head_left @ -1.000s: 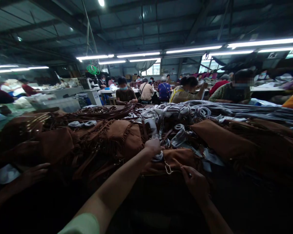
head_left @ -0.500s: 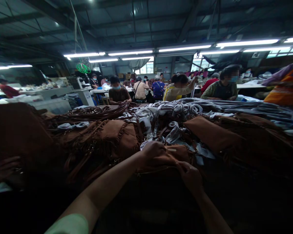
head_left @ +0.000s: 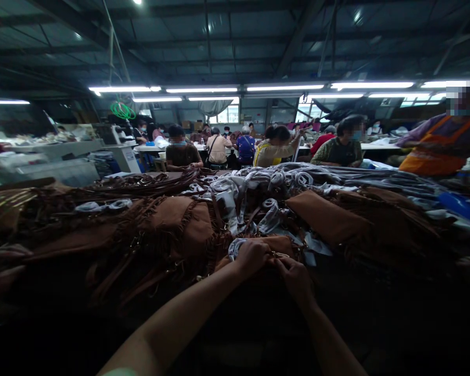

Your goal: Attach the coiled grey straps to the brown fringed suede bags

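Observation:
A brown bag (head_left: 279, 243) lies at the near edge of the pile, below the middle of the view. My left hand (head_left: 253, 258) is closed at its left part, beside a roll of pale wrapping (head_left: 235, 248). Close by on the right, my right hand (head_left: 294, 278) has its fingers pinched at a small shiny metal piece (head_left: 280, 255) between the two hands. What each set of fingertips holds is too small and dark to make out.
Fringed brown bags (head_left: 176, 214) lie to the left, and a flat brown bag (head_left: 327, 214) to the right. Grey wrapped straps (head_left: 321, 172) run behind. A person's hand (head_left: 3, 266) is at the left edge. Several people sit beyond; one wears an orange apron (head_left: 434, 151).
My hands have come closer together, and the metal piece now shows between them. The view has shifted right. The large brown piece at the left has been lowered.

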The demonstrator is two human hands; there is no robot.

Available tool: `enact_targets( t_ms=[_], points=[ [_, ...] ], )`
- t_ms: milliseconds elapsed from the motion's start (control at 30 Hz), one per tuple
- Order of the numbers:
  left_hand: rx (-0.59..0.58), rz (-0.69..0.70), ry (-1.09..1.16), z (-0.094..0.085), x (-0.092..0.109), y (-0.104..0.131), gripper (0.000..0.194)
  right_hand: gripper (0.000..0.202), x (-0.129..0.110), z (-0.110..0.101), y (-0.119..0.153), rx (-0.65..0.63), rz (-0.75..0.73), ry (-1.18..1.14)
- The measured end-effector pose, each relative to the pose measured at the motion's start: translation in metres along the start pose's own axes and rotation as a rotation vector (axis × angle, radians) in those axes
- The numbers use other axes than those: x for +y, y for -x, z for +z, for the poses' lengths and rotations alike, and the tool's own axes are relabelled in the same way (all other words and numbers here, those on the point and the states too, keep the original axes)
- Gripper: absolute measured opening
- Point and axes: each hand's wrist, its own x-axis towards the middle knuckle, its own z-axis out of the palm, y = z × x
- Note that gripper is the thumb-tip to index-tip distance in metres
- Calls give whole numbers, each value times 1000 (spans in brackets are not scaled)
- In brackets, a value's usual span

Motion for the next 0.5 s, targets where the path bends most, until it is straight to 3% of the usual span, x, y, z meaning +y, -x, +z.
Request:
enact_targets(
  t_ms=[267, 400, 500],
  points=[
    [-7, 236, 11, 0, 4, 7, 22, 37, 3, -1, -4, -36, 5, -58],
    [-16, 101, 206, -2, 5, 4, 27, 40, 2, -3, -4, -81, 1, -32],
    [-101, -42, 290, -1, 3, -5, 28, 39, 0, -5, -3, -105, -7, -14]
  ],
)
